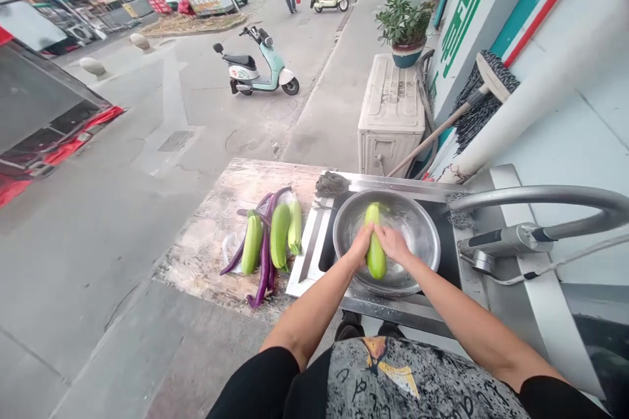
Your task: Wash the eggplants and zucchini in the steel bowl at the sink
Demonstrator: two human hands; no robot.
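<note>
A: Contents of the steel bowl (417, 222)?
B: One pale green squash (376, 255), lying lengthwise inside, near end over the bowl's near rim. Looks wet in there; water level not readable.

A: Hands?
B: Left hand (360, 245) on the squash's left flank, right hand (393, 242) on its right flank. Both grips clamped around its middle, fingers wrapped, thumbs close together on top.

A: Bowl's seat?
B: Set in a steel sink (314, 236), filling most of the basin. Curved faucet (535, 195) arching in from the right, spout end stopping just short of the bowl's far right rim. Dark scrub pad (331, 182) on the sink's far left corner.

A: Left of the sink?
B: Worn wooden desk (206, 236). Three more green squashes (280, 234) side by side, mixed with long purple eggplants (265, 262), partly on a clear plastic bag (228, 245).

A: Edges and room?
B: Produce near the desk's front edge, eggplant tips just at it. Bare wood beyond, toward the far corner. Narrow steel ledge between bowl and desk. Right side tight: faucet, wall, white pipe (531, 95), mop (491, 85) leaning. Open pavement to the left.
</note>
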